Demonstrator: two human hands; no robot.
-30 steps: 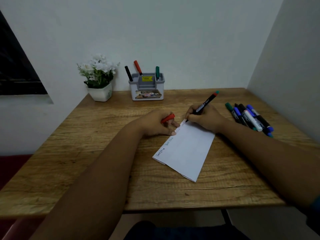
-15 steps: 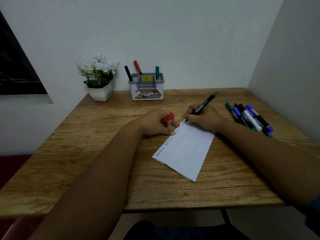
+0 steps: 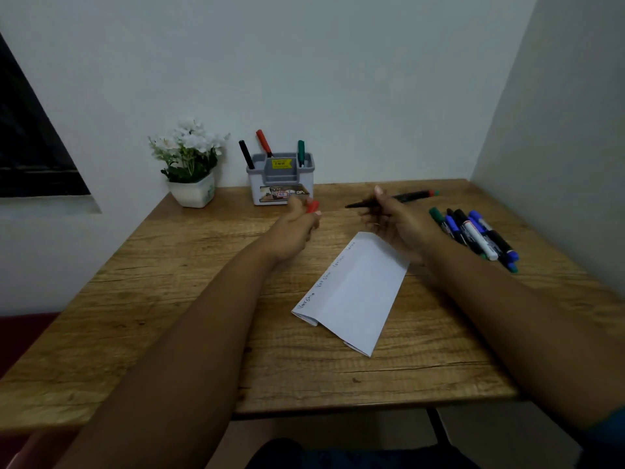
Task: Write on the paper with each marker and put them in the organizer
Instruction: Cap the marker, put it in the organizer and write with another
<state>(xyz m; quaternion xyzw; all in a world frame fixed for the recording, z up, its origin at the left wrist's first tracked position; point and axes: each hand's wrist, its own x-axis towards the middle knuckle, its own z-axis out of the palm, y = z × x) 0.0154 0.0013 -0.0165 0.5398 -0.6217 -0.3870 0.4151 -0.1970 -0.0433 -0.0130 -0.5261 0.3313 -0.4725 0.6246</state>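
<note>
A folded white paper (image 3: 355, 292) with handwriting along its left edge lies on the wooden table (image 3: 169, 299). My right hand (image 3: 399, 225) holds an uncapped black marker (image 3: 406, 197) level above the table, its tip pointing left. My left hand (image 3: 294, 228) grips a red cap (image 3: 313, 207), raised beyond the paper's far end. The grey organizer (image 3: 280, 179) stands at the back by the wall with three markers upright in it: black, red and green. Several loose markers (image 3: 473, 235) lie in a bunch at the right.
A white pot of white flowers (image 3: 191, 164) sits left of the organizer. Walls close the table at the back and on the right. A dark window is at far left.
Both hands have lifted off the paper and moved toward the back. The marker left the paper and now lies level, its tip pointing at the red cap.
</note>
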